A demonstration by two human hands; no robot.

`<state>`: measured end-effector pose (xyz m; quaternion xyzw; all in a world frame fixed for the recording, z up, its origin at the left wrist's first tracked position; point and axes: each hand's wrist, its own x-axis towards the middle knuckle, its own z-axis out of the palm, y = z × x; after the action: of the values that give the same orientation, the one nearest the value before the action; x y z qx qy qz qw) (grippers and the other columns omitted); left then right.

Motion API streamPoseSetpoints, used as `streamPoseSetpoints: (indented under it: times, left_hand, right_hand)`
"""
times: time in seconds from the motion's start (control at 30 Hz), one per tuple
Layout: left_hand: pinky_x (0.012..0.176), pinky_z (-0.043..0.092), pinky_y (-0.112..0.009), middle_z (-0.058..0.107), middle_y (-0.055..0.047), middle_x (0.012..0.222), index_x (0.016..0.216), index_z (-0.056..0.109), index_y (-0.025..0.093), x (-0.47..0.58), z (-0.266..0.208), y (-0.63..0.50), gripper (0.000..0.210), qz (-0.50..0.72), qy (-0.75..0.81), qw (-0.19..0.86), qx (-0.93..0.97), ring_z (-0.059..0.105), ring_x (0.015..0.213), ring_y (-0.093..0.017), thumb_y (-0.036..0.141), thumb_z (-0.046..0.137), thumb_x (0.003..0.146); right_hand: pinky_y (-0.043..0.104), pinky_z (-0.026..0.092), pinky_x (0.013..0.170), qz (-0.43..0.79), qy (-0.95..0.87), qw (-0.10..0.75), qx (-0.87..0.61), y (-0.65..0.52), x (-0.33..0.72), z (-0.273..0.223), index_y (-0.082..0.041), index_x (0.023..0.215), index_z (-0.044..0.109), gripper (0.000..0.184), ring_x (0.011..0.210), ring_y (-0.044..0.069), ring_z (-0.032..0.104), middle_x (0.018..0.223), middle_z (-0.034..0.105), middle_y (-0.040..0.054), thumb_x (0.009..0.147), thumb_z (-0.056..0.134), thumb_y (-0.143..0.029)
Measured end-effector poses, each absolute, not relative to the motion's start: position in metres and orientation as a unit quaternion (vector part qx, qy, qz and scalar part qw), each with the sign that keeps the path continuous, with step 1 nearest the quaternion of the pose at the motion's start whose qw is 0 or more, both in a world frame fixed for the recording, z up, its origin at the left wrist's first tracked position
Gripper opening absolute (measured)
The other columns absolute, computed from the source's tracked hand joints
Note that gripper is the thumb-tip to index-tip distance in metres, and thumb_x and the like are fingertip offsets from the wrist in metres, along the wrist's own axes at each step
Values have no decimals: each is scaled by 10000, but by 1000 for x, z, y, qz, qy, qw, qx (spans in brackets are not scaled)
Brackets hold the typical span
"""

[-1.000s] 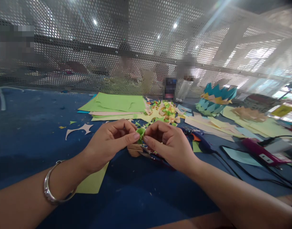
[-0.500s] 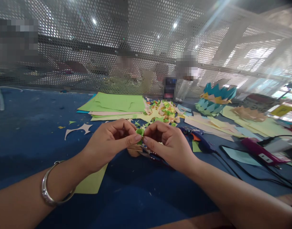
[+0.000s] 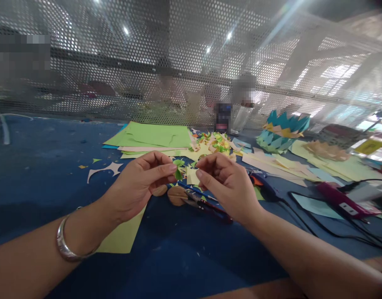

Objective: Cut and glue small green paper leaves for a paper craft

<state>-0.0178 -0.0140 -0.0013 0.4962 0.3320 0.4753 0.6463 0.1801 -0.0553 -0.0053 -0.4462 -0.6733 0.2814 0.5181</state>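
Observation:
A small curled green paper piece [image 3: 178, 169] is pinched between the thumb and fingers of my left hand [image 3: 142, 182]. To the right, my right hand [image 3: 226, 182] hovers apart from it, fingers bent, with a small gap between thumb and forefinger and nothing visible in it. Beneath and between the hands lie scissors [image 3: 206, 205] with dark red handles, a blue pen-like stick [image 3: 206, 195] and a round brown disc [image 3: 177, 195]. A pale yellow paper scrap [image 3: 192, 176] shows just behind the gap.
Stacked green sheets [image 3: 156, 135] and a heap of curled paper pieces [image 3: 217, 143] lie farther back. On the right are a glue gun [image 3: 267, 187], a purple power strip [image 3: 346, 199], cables and a layered zigzag-edged paper form [image 3: 281, 131]. A perforated screen [image 3: 191, 54] stands behind the table.
My hands have moved apart. The right hand has let go of the green paper piece, which stays in the left hand and is turned differently.

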Motion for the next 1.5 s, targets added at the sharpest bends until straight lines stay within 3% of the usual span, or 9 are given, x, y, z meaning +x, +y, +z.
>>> streamPoseSetpoints:
  times: [0.27,0.5,0.7,0.8,0.97,1.23,1.5]
  left_hand:
    - [649,522,-184,609,41,786,823,634,209,-16,-3,-19,222,485,316,643,501,647,724,-85,220,841,743]
    - [737,544,-222,645,29,806,817,642,197,-17,-8,-19,210,475,322,625,528,650,745,-95,252,833,749]
    - [684,519,-227,633,18,791,835,647,179,-23,-6,-8,155,537,338,532,561,620,682,-90,183,781,757]
    - [679,518,-242,635,16,763,835,628,171,-27,-5,-3,149,553,336,524,554,635,666,-101,157,755,759]
    - [748,549,-274,643,8,803,850,622,159,-28,-6,-1,135,556,325,516,565,690,731,-128,148,730,769]
    - [742,540,-271,632,12,804,863,613,157,-26,-7,-7,137,558,288,517,582,693,736,-127,145,723,782]
    - [748,524,-280,633,13,808,897,591,164,-27,-7,-9,159,532,277,517,610,665,746,-124,145,703,786]
  right_hand:
    - [271,459,605,210,-734,455,-458,-56,176,-10,-183,871,646,67,671,126,572,775,637,1,870,656,-249]
    - [247,433,589,138,-745,475,-447,-57,173,-10,-182,812,638,62,649,113,538,707,590,-14,873,626,-184]
    - [249,443,580,102,-716,515,-460,-42,187,-4,-183,809,639,87,617,107,539,706,597,-9,885,623,-221]
    - [252,435,532,137,-687,533,-475,-27,194,-4,-183,814,622,106,568,108,530,662,560,-20,882,627,-264]
    - [264,473,523,224,-689,488,-487,-21,189,-8,-180,856,628,146,563,123,587,694,583,-12,884,632,-324]
    - [274,441,562,163,-746,420,-490,-34,172,-6,-183,892,686,171,607,123,557,745,644,8,898,645,-350]
    - [265,435,558,209,-745,413,-481,-29,171,-9,-178,902,668,154,594,127,562,673,604,-13,887,641,-329]
